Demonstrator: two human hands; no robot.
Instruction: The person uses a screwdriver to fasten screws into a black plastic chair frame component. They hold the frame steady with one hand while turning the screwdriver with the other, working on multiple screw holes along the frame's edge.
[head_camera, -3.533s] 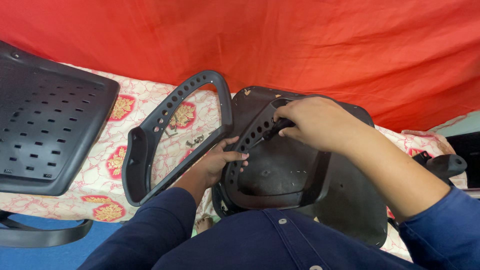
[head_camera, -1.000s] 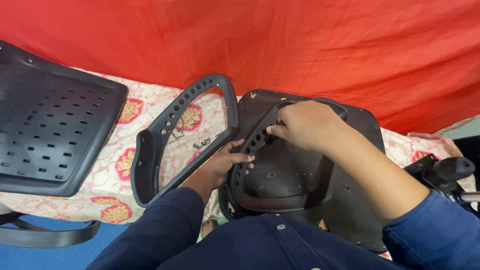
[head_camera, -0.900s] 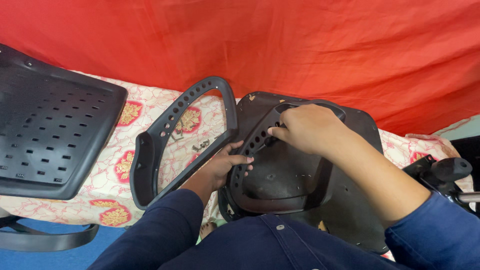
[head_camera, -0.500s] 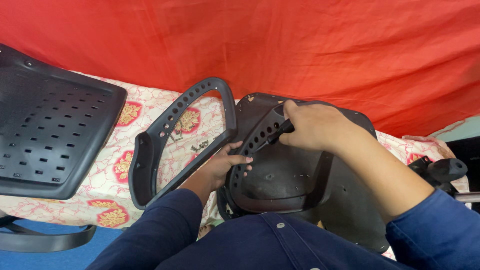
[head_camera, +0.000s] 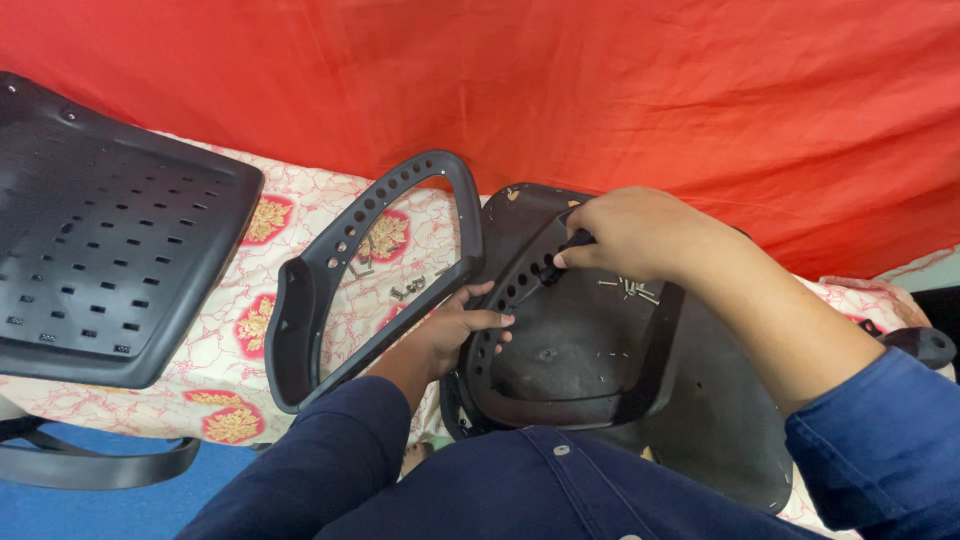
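over a black chair seat (head_camera: 590, 370), right hand (head_camera: 625, 232) fingers clench a dark tool (head_camera: 563, 250); left hand (head_camera: 455, 330) fingers grasp an armrest frame (head_camera: 500, 300).

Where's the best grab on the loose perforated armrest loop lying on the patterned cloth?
Judging by pose, take the armrest loop by its long perforated bar, hand wrapping from above through the open centre. The left hand already sits at its lower bar.

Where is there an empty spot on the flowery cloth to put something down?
The flowery cloth is bare between the perforated panel and the loose armrest loop. Inside that loop lie small screws. It is crowded at the seat pan, where the left hand and right hand work.
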